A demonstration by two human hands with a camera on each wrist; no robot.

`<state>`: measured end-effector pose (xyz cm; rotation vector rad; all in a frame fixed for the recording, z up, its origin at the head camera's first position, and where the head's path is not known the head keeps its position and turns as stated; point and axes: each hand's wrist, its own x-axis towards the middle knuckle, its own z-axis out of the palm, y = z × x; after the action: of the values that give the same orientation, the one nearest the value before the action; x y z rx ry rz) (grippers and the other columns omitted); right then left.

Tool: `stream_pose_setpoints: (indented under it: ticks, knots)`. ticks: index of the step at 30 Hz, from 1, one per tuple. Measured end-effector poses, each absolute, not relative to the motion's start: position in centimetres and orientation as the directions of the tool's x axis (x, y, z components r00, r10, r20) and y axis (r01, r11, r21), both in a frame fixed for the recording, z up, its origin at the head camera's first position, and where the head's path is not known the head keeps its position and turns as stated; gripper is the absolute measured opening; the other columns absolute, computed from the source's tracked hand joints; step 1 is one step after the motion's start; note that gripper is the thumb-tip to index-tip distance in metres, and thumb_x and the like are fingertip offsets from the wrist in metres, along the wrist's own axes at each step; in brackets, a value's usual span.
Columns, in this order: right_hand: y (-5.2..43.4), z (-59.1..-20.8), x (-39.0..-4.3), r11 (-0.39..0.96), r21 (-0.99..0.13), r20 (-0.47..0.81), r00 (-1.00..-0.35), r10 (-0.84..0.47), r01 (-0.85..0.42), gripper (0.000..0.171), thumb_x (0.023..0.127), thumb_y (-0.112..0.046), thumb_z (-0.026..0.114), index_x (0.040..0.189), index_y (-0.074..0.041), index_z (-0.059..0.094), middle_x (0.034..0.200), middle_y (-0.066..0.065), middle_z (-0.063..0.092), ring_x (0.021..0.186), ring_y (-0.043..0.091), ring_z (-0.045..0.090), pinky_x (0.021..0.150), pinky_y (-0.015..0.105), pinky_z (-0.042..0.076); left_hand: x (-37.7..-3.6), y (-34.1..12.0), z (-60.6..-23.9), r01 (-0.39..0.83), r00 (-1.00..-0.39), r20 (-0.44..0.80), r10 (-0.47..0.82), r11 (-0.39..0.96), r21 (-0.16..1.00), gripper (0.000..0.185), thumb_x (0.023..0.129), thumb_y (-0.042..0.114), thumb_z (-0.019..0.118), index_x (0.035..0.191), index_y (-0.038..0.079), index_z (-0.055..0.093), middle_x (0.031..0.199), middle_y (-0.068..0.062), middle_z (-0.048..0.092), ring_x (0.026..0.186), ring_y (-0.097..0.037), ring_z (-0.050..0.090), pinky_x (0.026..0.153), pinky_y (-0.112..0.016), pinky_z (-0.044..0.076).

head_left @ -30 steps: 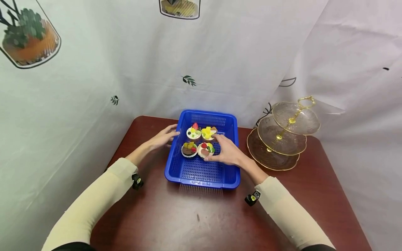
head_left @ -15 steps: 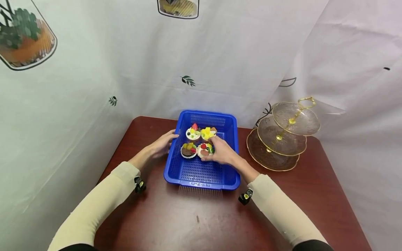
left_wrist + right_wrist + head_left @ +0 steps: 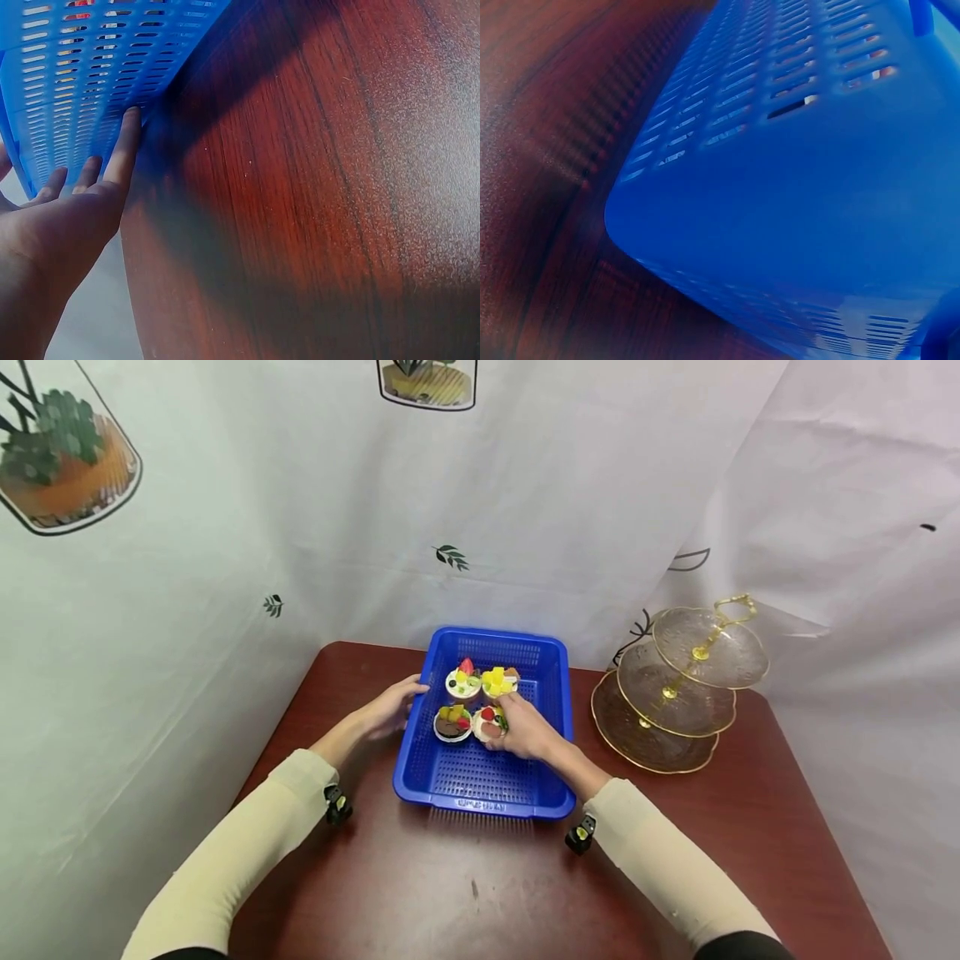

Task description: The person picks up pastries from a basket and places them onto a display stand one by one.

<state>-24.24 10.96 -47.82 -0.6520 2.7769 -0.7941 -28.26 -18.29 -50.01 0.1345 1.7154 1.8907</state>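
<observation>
A blue plastic basket (image 3: 483, 806) holds several fruit tarts. My right hand (image 3: 531, 731) reaches over its right side and grips the front-right tart (image 3: 487, 727), topped with a red berry and cream, partly hidden by the fingers. Left of that sits a chocolate tart (image 3: 452, 727) with yellow fruit. Behind are a white-creamed tart (image 3: 462, 685) with a strawberry and one with yellow cubes (image 3: 497, 683). My left hand (image 3: 390, 706) rests at the basket's left side; in the left wrist view its fingers (image 3: 126, 146) lie extended along the slotted wall. The right hand is hidden in the right wrist view.
A three-tier glass stand (image 3: 663, 693) with gold rims and a gold handle stands to the basket's right. Everything is on a dark red wooden table (image 3: 420, 885). A white printed cloth (image 3: 562, 510) hangs behind the table.
My right hand has moved left and its fingers have closed around the front-right tart. The left hand has shifted slightly along the basket's side.
</observation>
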Motion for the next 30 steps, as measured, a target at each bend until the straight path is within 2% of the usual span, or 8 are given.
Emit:
stream_pose_setpoints:
  ticks: [8, 12, 17, 24, 30]
  knots:
    - [10.8, -47.6, -24.2, 0.789, -0.501, -0.074, -0.890, -0.450, -0.356, 0.072, 0.084, -0.020, 0.092, 0.141, 0.004, 0.055, 0.143, 0.021, 0.057, 0.129, 0.035, 0.057, 0.111, 0.048, 0.047, -28.2, -18.2, -50.0, -0.335, -0.828, -0.293, 0.478, -0.003, 0.942, 0.051, 0.114, 0.025, 0.037, 0.161, 0.008, 0.026, 0.150, -0.029, 0.047, 0.106, -0.019, 0.066, 0.082, -0.040, 0.058]
    - [10.9, -47.6, -24.1, 0.782, -0.507, -0.059, -0.891, -0.451, -0.362, 0.062, 0.083, -0.021, 0.093, 0.130, 0.002, 0.060, 0.122, 0.014, 0.064, 0.109, 0.030, 0.061, 0.095, 0.045, 0.053, -28.2, -18.2, -50.1, -0.335, -0.831, -0.298, 0.470, 0.005, 0.942, 0.050, 0.114, 0.026, 0.036, 0.160, 0.008, 0.027, 0.149, -0.028, 0.048, 0.107, -0.020, 0.066, 0.083, -0.041, 0.058]
    - [11.1, -47.0, -24.1, 0.778, -0.508, -0.051, -0.889, -0.456, -0.370, 0.056, 0.081, -0.025, 0.095, 0.121, -0.003, 0.063, 0.103, 0.006, 0.063, 0.093, 0.023, 0.059, 0.080, 0.039, 0.053, -28.2, -18.4, -50.0, -0.325, -0.831, -0.295, 0.471, 0.019, 0.945, 0.050, 0.114, 0.027, 0.037, 0.159, 0.008, 0.029, 0.149, -0.027, 0.050, 0.110, -0.022, 0.066, 0.085, -0.041, 0.058]
    - [11.7, -44.9, -23.9, 0.752, -0.506, -0.002, -0.871, -0.491, -0.423, 0.060, 0.079, -0.027, 0.095, 0.123, -0.002, 0.063, 0.104, 0.006, 0.068, 0.095, 0.022, 0.063, 0.083, 0.037, 0.056, -28.4, -18.5, -49.9, -0.337, -0.831, -0.305, 0.465, 0.016, 0.941, 0.049, 0.115, 0.027, 0.037, 0.159, 0.006, 0.029, 0.151, -0.029, 0.047, 0.111, -0.023, 0.065, 0.085, -0.041, 0.058]
    - [12.6, -42.8, -23.0, 0.715, -0.502, 0.095, -0.853, -0.514, -0.487, 0.060, 0.080, -0.027, 0.093, 0.124, -0.001, 0.063, 0.107, 0.009, 0.069, 0.097, 0.024, 0.065, 0.085, 0.038, 0.057, -28.3, -18.5, -49.8, -0.325, -0.830, -0.298, 0.472, 0.026, 0.945, 0.051, 0.115, 0.027, 0.037, 0.160, 0.007, 0.028, 0.153, -0.029, 0.045, 0.112, -0.021, 0.065, 0.086, -0.041, 0.057]
